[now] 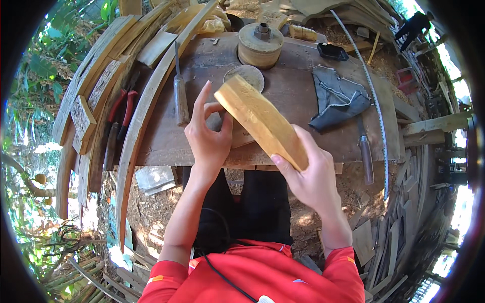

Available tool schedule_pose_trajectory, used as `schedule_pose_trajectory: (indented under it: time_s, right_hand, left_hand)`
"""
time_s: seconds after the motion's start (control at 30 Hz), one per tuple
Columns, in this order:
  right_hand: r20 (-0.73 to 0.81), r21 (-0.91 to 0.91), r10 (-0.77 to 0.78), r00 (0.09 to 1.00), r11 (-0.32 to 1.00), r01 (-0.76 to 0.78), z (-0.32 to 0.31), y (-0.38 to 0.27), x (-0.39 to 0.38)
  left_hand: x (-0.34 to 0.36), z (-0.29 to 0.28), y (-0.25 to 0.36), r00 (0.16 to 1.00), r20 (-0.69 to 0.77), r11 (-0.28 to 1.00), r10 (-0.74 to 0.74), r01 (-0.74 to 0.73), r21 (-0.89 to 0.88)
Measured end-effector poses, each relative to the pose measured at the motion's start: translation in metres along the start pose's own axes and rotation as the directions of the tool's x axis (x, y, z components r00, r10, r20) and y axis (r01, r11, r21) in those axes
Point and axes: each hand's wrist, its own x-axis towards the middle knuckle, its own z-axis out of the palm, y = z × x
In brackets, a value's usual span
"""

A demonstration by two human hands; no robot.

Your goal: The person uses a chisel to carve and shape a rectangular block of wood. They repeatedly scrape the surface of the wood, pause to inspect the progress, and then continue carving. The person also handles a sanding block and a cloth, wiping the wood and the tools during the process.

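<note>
My right hand (316, 174) grips the lower end of a curved, yellowish wooden block (265, 118), thumb on one face and fingers round the far side. The block slants up to the left above the table. Close to its upper end is my left hand (207, 134), index finger raised, thumb and another finger curled together. A small greyish patch (214, 122) shows within that curl; I cannot tell what it is. Behind the block, a round pale disc (245, 76) lies in front of a wooden cylinder (260, 45) with a dark fitting on top.
A chisel-like tool (180, 98) and red-handled pliers (121, 108) lie on the left among long curved planks (146, 96). A dark grey cloth (339, 97), a wooden-handled blade (366, 156) and a long saw blade (376, 96) are on the right. Far off stands a person (414, 29).
</note>
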Motion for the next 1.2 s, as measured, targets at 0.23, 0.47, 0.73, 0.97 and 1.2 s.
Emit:
schedule_pose_trajectory:
  time_s: [0.23,0.47,0.73,0.97,1.2]
  right_hand:
    - [-0.202,-0.048,-0.194,0.96,0.981,0.188,0.003,0.005,-0.001]
    - [-0.057,0.736,0.16,0.985,0.674,-0.067,0.015,0.048,0.004]
    - [-0.113,0.762,0.19,0.975,0.646,-0.038,0.026,0.058,0.009]
    - [-0.116,0.776,0.205,0.972,0.629,-0.04,0.026,0.057,0.01]
    - [-0.115,0.765,0.181,0.977,0.643,-0.029,0.026,0.058,0.008]
  left_hand:
    - [-0.001,0.001,-0.004,1.0,0.008,1.0,-0.003,0.003,-0.017]
    - [0.005,-0.001,-0.005,0.99,0.057,0.991,0.13,-0.128,-0.024]
    - [0.002,-0.002,-0.01,0.989,0.087,0.958,-0.122,0.14,-0.25]
    - [0.004,-0.002,-0.006,0.992,0.103,0.98,-0.074,0.091,-0.179]
    - [0.006,-0.001,-0.009,0.996,0.09,0.989,0.016,-0.003,-0.147]
